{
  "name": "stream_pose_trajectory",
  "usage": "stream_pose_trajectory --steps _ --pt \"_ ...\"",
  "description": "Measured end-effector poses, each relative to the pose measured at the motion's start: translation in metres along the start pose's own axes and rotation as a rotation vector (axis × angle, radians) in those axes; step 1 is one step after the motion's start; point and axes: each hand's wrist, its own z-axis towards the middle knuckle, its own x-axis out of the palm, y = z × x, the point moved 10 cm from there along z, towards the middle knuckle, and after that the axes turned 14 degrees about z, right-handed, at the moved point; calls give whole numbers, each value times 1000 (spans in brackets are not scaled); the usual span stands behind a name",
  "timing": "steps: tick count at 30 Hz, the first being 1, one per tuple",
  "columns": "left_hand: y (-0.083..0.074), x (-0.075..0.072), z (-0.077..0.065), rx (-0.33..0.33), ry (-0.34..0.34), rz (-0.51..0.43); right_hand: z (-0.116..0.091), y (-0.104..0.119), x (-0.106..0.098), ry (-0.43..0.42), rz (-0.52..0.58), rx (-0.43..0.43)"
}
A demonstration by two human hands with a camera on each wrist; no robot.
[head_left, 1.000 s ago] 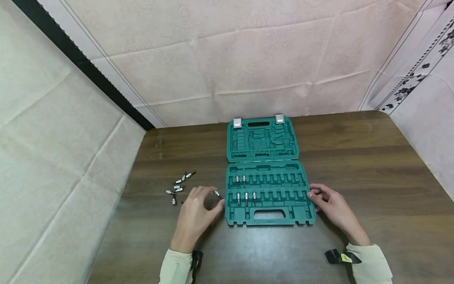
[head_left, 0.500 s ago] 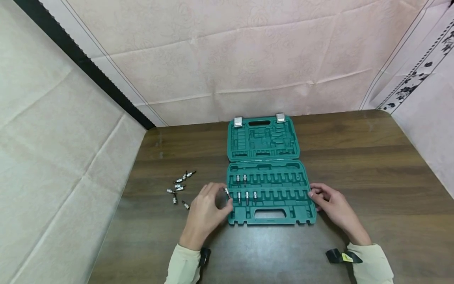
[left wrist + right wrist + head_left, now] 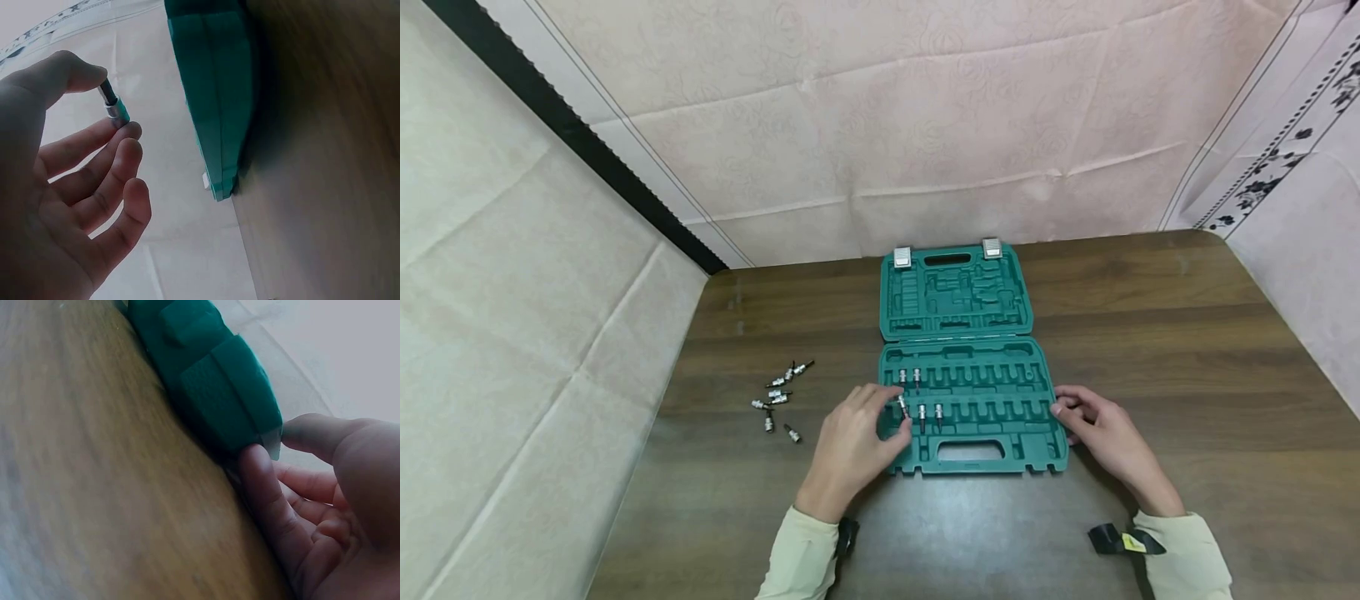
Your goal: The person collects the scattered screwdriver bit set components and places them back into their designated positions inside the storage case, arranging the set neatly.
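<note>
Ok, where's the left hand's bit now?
In the head view, the silver bit is pinched in the left hand over the left side of the green case, left of the lower-row bits.

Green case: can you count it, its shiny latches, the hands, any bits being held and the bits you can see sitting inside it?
Green case: 1
Latches: 2
Left hand and right hand: 2
Held bit: 1
Bits plainly seen in the case: 4 (the left hand may hide more)
Total: 10
</note>
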Motion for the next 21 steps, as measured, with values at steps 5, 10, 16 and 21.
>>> stream_pose_trajectory --steps 5,10,16,21 --pt "-10 5 3 58 4 11 -1 -1 0 -2 -5 8" --pt "-19 9 6 98 15 37 -1 -2 1 -1 -6 11" --pt "-26 12 10 120 27 43 0 -1 0 0 -2 -2" --pt "-30 15 12 142 27 50 0 0 0 -1 -13 -6"
